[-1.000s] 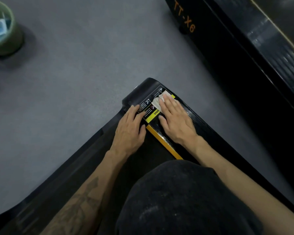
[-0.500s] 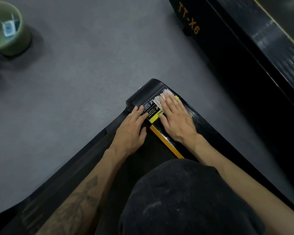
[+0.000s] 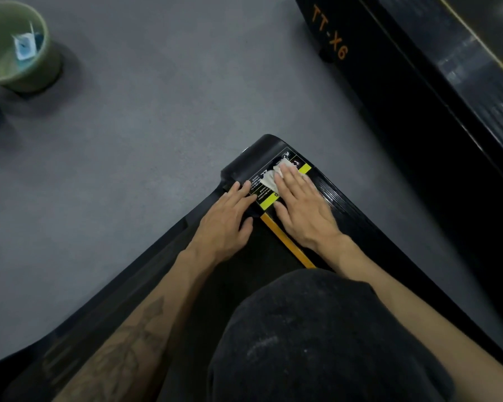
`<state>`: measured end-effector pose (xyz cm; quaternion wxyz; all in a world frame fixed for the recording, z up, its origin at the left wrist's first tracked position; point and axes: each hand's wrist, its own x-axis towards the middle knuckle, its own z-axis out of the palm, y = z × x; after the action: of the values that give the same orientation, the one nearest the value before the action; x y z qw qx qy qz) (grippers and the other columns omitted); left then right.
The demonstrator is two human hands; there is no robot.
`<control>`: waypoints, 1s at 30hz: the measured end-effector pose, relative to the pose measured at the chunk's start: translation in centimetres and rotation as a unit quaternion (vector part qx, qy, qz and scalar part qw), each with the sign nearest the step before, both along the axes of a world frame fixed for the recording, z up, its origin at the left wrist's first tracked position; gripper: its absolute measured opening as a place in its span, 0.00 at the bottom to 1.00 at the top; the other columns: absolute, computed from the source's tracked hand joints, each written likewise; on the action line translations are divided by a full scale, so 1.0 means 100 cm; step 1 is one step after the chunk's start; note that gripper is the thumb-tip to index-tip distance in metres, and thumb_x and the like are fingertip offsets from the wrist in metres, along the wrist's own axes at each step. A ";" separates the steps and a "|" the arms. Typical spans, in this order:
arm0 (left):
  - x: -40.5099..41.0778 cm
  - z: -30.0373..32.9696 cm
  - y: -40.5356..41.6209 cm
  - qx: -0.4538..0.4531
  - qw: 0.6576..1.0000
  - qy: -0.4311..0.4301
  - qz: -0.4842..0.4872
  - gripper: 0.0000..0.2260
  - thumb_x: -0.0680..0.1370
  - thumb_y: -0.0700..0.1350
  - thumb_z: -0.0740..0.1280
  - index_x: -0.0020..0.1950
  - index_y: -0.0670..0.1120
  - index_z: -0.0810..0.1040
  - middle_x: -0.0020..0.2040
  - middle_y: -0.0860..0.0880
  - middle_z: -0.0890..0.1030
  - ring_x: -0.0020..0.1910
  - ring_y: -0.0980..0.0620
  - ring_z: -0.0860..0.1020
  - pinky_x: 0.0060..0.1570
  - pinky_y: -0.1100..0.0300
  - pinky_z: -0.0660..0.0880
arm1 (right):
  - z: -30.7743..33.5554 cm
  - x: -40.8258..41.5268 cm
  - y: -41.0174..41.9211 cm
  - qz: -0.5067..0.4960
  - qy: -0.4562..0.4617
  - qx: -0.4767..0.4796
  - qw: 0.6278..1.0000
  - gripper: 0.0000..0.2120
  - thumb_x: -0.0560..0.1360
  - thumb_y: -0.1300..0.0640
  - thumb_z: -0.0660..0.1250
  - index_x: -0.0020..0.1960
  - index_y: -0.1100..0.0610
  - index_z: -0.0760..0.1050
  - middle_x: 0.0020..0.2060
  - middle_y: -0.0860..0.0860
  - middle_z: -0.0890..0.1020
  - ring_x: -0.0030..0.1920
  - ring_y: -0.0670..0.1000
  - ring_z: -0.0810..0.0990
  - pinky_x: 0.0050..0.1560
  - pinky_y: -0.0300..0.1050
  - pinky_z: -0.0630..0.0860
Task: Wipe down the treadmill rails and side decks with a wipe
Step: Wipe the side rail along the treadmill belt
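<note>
Both hands lie flat at the treadmill's end corner: the right hand (image 3: 304,208), fingers straight, presses the white wipe (image 3: 270,177) onto the side deck (image 3: 343,211) label, while the open left hand (image 3: 225,224) seemingly braces, holding nothing.

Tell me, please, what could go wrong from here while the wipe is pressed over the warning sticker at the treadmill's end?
The right hand presses the wipe flat on the warning label; rubbing might lift its edge. The wipe is bunched, so coverage may be patchy. The left hand rests near the end cap and could slip.
</note>
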<state>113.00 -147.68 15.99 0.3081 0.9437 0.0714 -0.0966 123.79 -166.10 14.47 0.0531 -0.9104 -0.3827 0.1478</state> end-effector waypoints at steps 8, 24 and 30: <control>-0.003 0.001 -0.004 -0.132 0.990 -0.004 0.058 0.29 0.81 0.39 0.65 0.81 0.51 0.62 0.82 0.53 0.61 0.82 0.55 0.55 0.79 0.54 0.57 | -0.004 -0.016 0.013 0.103 0.026 0.018 0.994 0.32 0.83 0.44 0.45 0.84 0.56 0.48 0.84 0.53 0.46 0.83 0.51 0.42 0.83 0.53 0.43; -0.016 -0.007 0.004 -0.099 0.994 -0.023 0.045 0.29 0.83 0.42 0.64 0.83 0.50 0.60 0.83 0.53 0.60 0.82 0.57 0.54 0.80 0.52 0.57 | -0.009 -0.022 0.017 0.118 0.001 0.013 0.993 0.34 0.83 0.44 0.49 0.84 0.56 0.47 0.84 0.53 0.46 0.83 0.52 0.41 0.83 0.53 0.43; -0.013 -0.008 0.009 -0.059 0.996 -0.017 0.057 0.26 0.85 0.44 0.63 0.82 0.49 0.61 0.83 0.51 0.58 0.82 0.56 0.54 0.80 0.53 0.55 | -0.011 -0.019 -0.011 0.163 -0.034 -0.002 0.986 0.31 0.84 0.47 0.49 0.84 0.54 0.48 0.83 0.53 0.50 0.83 0.52 0.45 0.83 0.54 0.47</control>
<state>111.75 -146.83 15.18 0.3698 0.9197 0.1142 -0.0665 121.90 -167.21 13.34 0.0135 -0.8402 -0.5277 0.1244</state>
